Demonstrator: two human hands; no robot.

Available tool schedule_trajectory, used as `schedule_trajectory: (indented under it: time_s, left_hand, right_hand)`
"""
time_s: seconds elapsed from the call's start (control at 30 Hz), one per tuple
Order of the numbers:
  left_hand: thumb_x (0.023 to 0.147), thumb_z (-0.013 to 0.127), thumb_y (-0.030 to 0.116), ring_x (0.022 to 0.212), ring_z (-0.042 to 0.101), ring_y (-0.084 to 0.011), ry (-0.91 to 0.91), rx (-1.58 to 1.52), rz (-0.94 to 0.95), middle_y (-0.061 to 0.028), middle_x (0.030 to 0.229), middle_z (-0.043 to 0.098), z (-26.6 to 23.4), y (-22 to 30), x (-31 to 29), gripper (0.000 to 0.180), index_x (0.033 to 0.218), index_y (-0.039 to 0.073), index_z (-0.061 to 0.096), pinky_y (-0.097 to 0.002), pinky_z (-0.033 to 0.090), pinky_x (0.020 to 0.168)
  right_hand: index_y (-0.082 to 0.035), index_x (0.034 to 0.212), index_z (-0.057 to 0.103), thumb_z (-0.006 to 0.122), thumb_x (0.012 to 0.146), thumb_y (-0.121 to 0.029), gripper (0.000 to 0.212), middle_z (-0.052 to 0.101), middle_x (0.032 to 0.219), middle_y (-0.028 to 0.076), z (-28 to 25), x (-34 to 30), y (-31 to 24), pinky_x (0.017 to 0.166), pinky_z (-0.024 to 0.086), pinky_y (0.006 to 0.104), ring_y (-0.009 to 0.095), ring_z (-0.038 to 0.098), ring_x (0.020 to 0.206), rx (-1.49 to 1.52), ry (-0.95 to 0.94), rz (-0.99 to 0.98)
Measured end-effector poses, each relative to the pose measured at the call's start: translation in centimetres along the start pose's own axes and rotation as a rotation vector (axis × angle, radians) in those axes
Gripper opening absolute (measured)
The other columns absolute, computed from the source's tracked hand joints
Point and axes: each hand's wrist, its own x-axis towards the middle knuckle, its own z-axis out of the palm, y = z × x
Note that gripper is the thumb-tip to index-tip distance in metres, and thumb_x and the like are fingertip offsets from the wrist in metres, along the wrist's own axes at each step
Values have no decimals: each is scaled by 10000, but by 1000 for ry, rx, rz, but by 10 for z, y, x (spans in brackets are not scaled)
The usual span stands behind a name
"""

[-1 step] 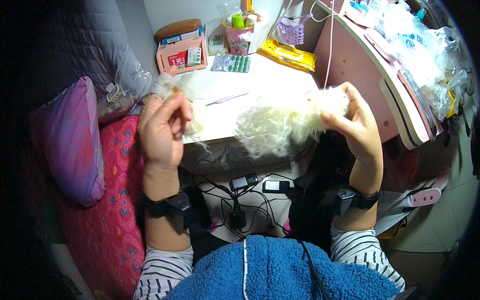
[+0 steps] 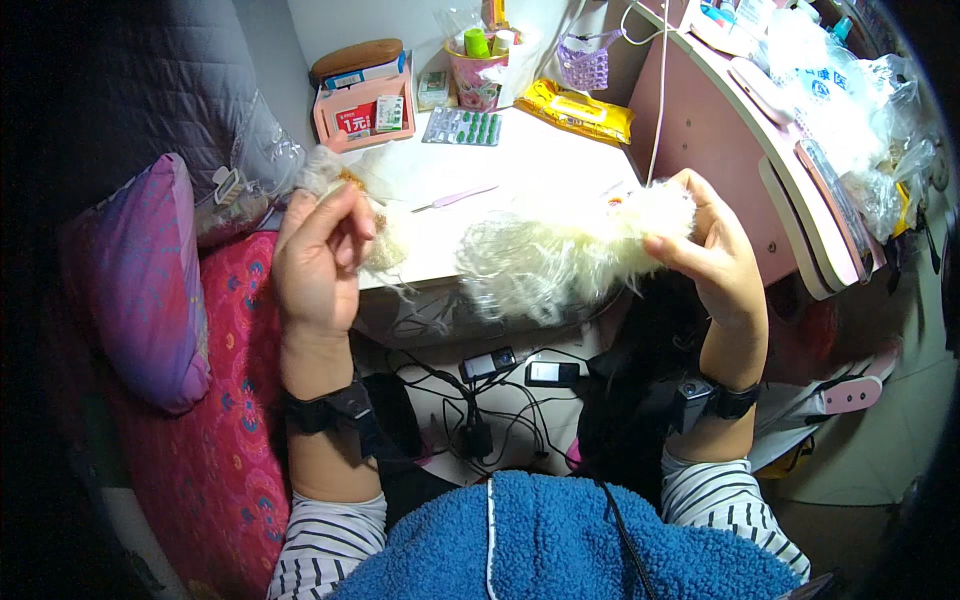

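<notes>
My right hand [image 2: 712, 235] pinches a bundle of long cream-white fluffy fibre [image 2: 540, 255] at its right end, thumb against fingers. The loose strands fan out leftward over the desk's front edge, and a small reddish spot shows near the gripped end. My left hand [image 2: 322, 255] is raised by the desk's left edge with its fingers bent together; what lies between them, if anything, is hidden. Close to those fingertips is a second clump of whitish fluff [image 2: 388, 243], with an orange-brown patch beyond it. On the white desk [image 2: 430, 165] a slim light-purple pointed tool [image 2: 457, 197] lies between the hands.
Behind stand a pink box [image 2: 364, 112], a blister pack of green capsules [image 2: 462, 127], a pink cup [image 2: 478, 80] and a yellow packet [image 2: 575, 111]. A pink cabinet [image 2: 690, 130] rises at right. Below hang black cables [image 2: 470, 410]; a purple cushion [image 2: 150, 285] sits left.
My left hand has shifted slightly left. The fibre bundle in my right hand has turned a little, its loose end moving left and down, and the reddish spot now shows.
</notes>
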Motion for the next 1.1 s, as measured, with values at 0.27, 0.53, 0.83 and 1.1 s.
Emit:
schedule_trajectory:
  time_s: [0.27,0.53,0.83,1.1]
  left_hand:
    - [979,530,151,597,429,-49,-200,-49,50,-11,782,568,0,-11,-1,579,1515,55,333,-168,350,530]
    - [748,811,-18,1281,458,-211,-734,49,-191,-147,1449,416,52,-43,-31,1123,1583,62,64,-338,381,1079]
    - [783,680,-120,1070,553,-119,-334,203,163,-56,1171,541,46,-48,-24,896,1549,63,253,-271,452,962]
    - [794,666,-123,1088,580,-151,-300,-32,16,-136,1211,589,48,-42,-26,784,1488,-2,321,-283,490,927]
  right_hand:
    - [-4,1151,556,776,799,-207,461,616,1059,63,8,-1,4,887,439,272,130,568,998,121,-281,58]
    - [0,1238,520,733,837,-138,475,625,1091,75,27,2,9,904,445,265,132,586,1029,358,-218,115]
    - [-15,1101,533,772,841,-222,410,586,955,44,16,-2,8,780,457,262,100,555,895,-64,-155,-36]
    - [-8,1062,513,753,704,-296,518,618,933,91,7,-4,0,770,473,247,151,608,842,369,-169,-83]
